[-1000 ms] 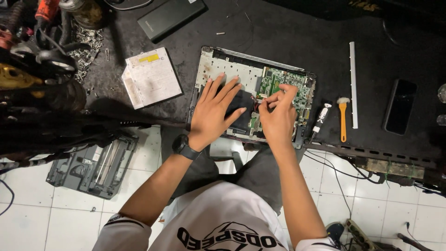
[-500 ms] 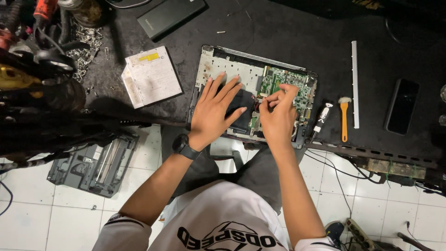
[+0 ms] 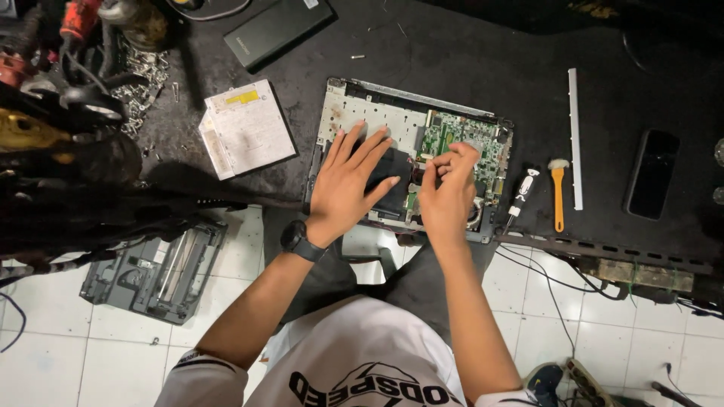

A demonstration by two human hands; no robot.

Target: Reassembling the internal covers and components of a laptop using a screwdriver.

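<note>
Down at the bottom of the view, the person's knees press up to the bench edge, with white floor tiles below and a grey dismantled printer tray (image 3: 154, 271) lying on the floor to the left.

Up onto the dark bench mat, here is the opened laptop chassis (image 3: 362, 113), bottom cover off, sitting at the near edge, within easy reach of both arms. The left hand (image 3: 348, 185), with a black wristwatch (image 3: 299, 241) on its wrist, lies flat, fingers spread, palm down on the black drive module (image 3: 392, 192) in the middle of the chassis. That looks like a bracing hold, pinning the machine, not a grasp at all. The right hand (image 3: 446, 192) is bunched, fingertips pinched narrowly together just over the green circuit board (image 3: 460, 143); whether anything small sits between those fingertips, I cannot tell.

To the right of the chassis, tools are laid out parallel and within reach: a small white-handled screwdriver (image 3: 523, 188), an orange-handled brush (image 3: 558, 192), a long white strip (image 3: 575, 139), then a black phone (image 3: 653, 173) well apart from the work.

Left of the chassis lies a silver optical drive (image 3: 245, 128), set aside clear of the hands. Farther back, a black slim case (image 3: 277, 30) sits near the top edge, and a scatter of loose screws (image 3: 147, 79) lies beside a tangle of tools in the far left corner.
</note>
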